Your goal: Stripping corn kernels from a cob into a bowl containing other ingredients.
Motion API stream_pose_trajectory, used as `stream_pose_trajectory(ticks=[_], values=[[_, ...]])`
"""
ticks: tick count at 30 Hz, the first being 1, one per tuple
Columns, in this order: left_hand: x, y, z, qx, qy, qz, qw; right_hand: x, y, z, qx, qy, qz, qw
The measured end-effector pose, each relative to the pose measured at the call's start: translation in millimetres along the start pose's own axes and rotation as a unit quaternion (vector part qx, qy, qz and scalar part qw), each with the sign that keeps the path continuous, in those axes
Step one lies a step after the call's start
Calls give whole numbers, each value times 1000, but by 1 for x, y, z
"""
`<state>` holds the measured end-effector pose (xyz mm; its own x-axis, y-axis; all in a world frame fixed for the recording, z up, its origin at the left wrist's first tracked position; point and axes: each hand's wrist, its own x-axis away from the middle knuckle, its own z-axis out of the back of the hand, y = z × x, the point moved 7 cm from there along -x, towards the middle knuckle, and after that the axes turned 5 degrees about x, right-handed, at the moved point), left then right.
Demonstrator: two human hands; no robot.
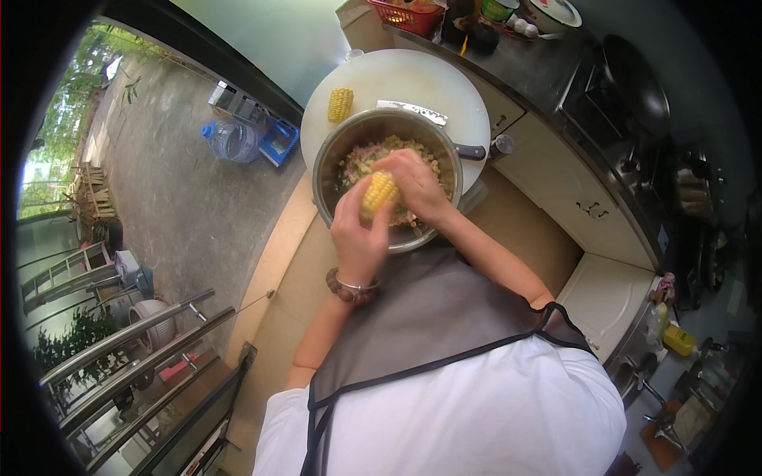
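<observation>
A piece of corn on the cob (pixel 380 194) is held over a stainless steel pot (pixel 321 178). My left hand (pixel 362 232) grips it from the lower left, with the thumb on the near side. My right hand (pixel 417 183) lies against its upper right side, fingers curled over the top. Inside the pot is a mix of loose corn kernels and pinkish, minced-looking food (pixel 393 146). Behind the pot, on a round white cutting board (pixel 405 71), lie another corn piece (pixel 340 105) and a cleaver (pixel 417 111), its dark handle to the right.
A dark countertop (pixel 536 65) curves along the right, with a red plastic basket (pixel 408 15), a lidded enamel pot (pixel 556 12) and a black wok (pixel 637 83). White cabinets (pixel 565 178) stand below it. Left on the floor are a large clear water bottle (pixel 235 141) and a blue crate (pixel 280 141).
</observation>
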<state>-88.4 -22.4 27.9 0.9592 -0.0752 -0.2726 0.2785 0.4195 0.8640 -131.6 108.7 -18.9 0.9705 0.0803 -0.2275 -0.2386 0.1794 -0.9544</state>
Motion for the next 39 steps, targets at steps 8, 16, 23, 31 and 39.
stream_pose_trajectory(ticks=[8, 16, 23, 31, 39], values=[[3, -15, -2, 131, 21, 47, 990, 1, -18, 2, -5, 8, 21, 1000], [2, -21, -3, 198, -2, 125, 972, -1, -17, 3, 24, 12, 50, 998], [2, -23, -2, 132, 2, 68, 989, -2, -13, 2, 17, 7, 29, 999], [1, -22, -3, 181, -14, 113, 977, -3, -10, 6, 77, 4, 52, 996], [2, -26, -2, 178, -29, 108, 978, -1, -13, 5, -22, -53, 3, 998]])
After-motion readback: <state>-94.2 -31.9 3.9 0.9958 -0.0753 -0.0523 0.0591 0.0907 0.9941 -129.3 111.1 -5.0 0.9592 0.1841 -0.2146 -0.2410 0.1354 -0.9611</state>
